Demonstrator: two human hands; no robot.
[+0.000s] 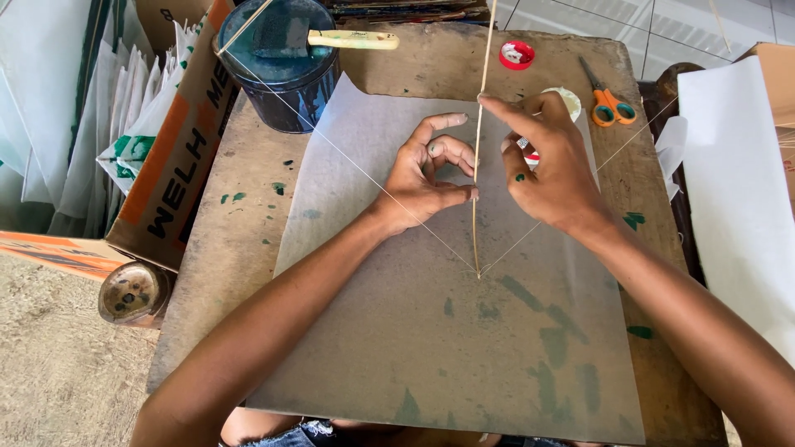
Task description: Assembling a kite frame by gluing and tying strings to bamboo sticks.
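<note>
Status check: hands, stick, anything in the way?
Left hand pinches thin stick mid-length; right hand grips it higher. Stick upright over translucent paper sheet, strings meeting at its foot. Nothing blocking.

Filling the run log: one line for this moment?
left hand: pinching stick | right hand: fingertip on stick | under: paper sheet

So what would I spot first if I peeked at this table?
Two hands in the middle: the left hand and right hand pinch a thin stick over a grey paper sheet. Behind sits a dark paint pot, and orange scissors lie far right.
</note>
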